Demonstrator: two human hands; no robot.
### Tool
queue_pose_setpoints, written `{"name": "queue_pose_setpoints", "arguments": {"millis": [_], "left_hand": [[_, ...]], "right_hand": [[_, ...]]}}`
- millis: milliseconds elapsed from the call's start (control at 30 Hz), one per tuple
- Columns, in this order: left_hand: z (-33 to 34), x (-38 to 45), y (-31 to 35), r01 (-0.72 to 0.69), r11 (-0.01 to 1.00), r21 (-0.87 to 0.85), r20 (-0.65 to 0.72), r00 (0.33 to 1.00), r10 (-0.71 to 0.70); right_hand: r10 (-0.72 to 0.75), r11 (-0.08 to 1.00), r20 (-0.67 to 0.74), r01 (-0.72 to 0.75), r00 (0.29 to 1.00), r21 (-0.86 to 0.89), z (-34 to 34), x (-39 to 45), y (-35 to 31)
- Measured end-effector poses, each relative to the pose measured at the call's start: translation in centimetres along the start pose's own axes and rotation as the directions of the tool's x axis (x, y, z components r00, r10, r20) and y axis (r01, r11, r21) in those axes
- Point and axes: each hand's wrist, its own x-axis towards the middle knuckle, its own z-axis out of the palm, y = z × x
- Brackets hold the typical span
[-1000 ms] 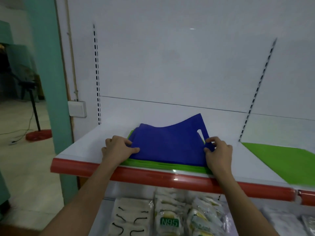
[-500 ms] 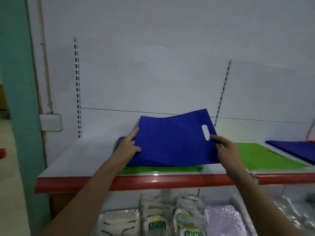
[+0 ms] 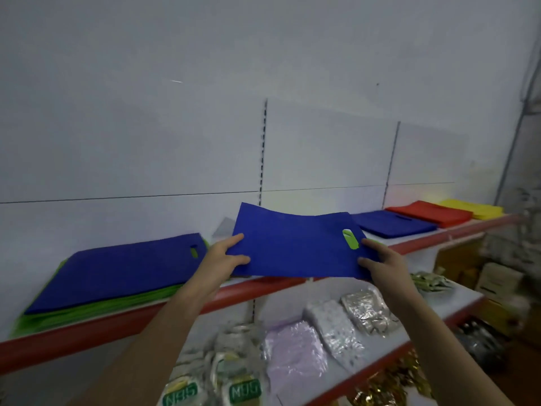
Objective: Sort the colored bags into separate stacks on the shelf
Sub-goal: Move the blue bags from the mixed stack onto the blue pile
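Note:
A blue bag [image 3: 295, 247] with a cut-out handle hangs in the air above the shelf's red front edge [image 3: 257, 288]. My left hand [image 3: 225, 256] pinches its left edge and my right hand [image 3: 377, 262] grips its right edge near the handle hole, through which green shows. On the shelf at the left lies a mixed pile: a blue bag [image 3: 123, 268] on top of several green bags [image 3: 87, 312]. Farther right along the shelf lie a blue stack [image 3: 392, 225], a red stack [image 3: 430, 213] and a yellow stack [image 3: 471, 208].
Behind the shelf is a white back panel with slotted uprights [image 3: 263, 159]. The lower shelf [image 3: 456, 300] holds plastic-wrapped packets, some lilac [image 3: 295, 353], some silvery [image 3: 366, 309]. Cardboard boxes [image 3: 494, 279] stand at the far right.
Both hands have lifted the top blue bag off the mixed pile and carried it to the right. My view has swung right, bringing the blue, red and yellow stacks into sight.

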Motion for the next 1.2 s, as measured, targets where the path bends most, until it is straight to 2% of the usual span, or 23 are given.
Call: {"name": "queue_pose_setpoints", "arguments": {"millis": [367, 567, 833, 1200], "left_hand": [[24.6, 0.6, -1.1, 0.054, 0.991, -0.124, 0.09, 0.995, -0.043], [34.2, 2.4, -1.3, 0.042, 0.992, -0.12, 0.111, 0.993, -0.029], [42.1, 7.3, -2.1, 0.062, 0.991, -0.115, 0.118, 0.992, -0.048], [48.0, 18.1, -4.0, 0.013, 0.973, -0.228, 0.07, 0.998, 0.003]], "right_hand": [[0.047, 0.997, -0.118, -0.055, 0.992, -0.061, -22.1, 4.7, 5.6], [0.121, 0.992, -0.072, -0.124, 0.99, -0.037, -31.5, 8.7, 7.3], [0.097, 0.988, -0.073, -0.105, 0.993, -0.112, -37.0, 16.3, 9.9], [0.077, 0.99, 0.023, -0.073, 0.997, -0.121, -38.2, 31.1, 12.4]]}}
